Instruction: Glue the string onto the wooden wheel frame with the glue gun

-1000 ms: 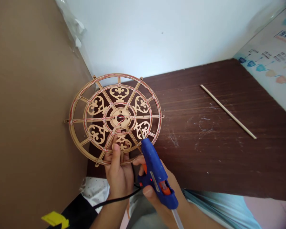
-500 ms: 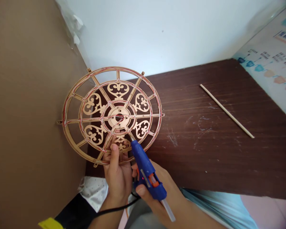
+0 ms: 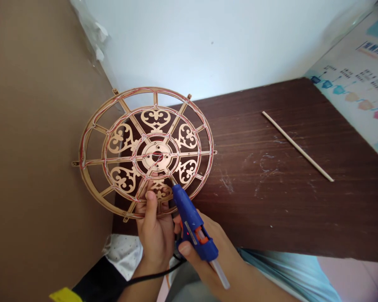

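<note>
Head cam: left hand [image 3: 154,235] pinching the laser-cut wooden wheel [image 3: 157,154] from below, right hand [image 3: 222,247] wrapped round a blue glue gun [image 3: 192,222], nozzle [image 3: 174,182] right by the wheel.

A dark wood-grain tabletop [image 3: 271,201] ran across the view, scuffed with pale marks, and a thin wooden dowel [image 3: 297,147] lay on it at a slant. Beyond it rose a white wall [image 3: 208,42], with a printed poster [image 3: 355,79] of coloured icons at the right. A brown cardboard sheet [image 3: 34,147] stood at the left, with clear plastic film [image 3: 93,29] above. Below the table edge lay a white dotted cloth [image 3: 123,256], a black item [image 3: 97,281] with a yellow tag [image 3: 65,295], and light blue fabric [image 3: 280,272].
</note>
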The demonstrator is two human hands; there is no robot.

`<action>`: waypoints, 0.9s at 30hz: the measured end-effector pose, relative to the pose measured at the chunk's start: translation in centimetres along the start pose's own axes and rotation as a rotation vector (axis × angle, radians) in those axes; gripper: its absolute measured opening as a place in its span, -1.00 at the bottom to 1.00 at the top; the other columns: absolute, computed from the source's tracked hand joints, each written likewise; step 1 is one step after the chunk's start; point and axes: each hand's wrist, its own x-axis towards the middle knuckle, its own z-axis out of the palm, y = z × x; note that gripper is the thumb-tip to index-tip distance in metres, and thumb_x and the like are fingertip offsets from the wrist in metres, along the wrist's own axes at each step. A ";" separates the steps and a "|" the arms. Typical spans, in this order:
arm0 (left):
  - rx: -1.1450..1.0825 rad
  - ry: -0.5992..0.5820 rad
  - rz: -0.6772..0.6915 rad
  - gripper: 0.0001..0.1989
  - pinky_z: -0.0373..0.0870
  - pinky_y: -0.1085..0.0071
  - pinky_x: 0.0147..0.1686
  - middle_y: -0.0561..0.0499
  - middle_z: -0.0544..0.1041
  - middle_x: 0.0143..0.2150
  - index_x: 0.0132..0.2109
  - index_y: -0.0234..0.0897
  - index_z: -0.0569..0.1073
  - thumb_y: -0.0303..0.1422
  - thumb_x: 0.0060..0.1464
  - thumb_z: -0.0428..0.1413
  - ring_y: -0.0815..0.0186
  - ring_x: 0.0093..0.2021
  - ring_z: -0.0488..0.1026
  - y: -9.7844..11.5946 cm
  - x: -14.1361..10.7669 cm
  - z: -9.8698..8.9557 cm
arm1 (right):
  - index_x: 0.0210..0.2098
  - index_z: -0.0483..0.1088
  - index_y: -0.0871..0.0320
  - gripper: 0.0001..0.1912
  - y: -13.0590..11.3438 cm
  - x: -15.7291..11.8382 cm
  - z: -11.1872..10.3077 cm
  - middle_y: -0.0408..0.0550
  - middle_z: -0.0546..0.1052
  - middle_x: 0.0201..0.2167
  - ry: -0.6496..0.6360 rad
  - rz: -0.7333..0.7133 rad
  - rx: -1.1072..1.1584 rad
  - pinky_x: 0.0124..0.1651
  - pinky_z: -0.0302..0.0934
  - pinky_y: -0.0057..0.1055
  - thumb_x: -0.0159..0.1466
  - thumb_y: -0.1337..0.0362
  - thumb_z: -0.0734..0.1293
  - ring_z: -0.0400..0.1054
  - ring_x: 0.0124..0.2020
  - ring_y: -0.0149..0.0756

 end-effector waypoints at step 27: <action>0.016 0.043 -0.010 -0.44 0.67 0.43 0.05 0.00 0.66 0.28 0.11 0.01 0.71 -0.09 -0.05 0.56 0.18 0.17 0.67 0.0 0.1 -0.1 | -0.13 0.39 0.06 -0.54 -0.1 -0.1 0.3 -0.01 0.62 -0.25 0.072 -0.079 -0.114 -0.14 0.44 -0.26 0.59 -0.16 0.14 0.52 -0.26 -0.18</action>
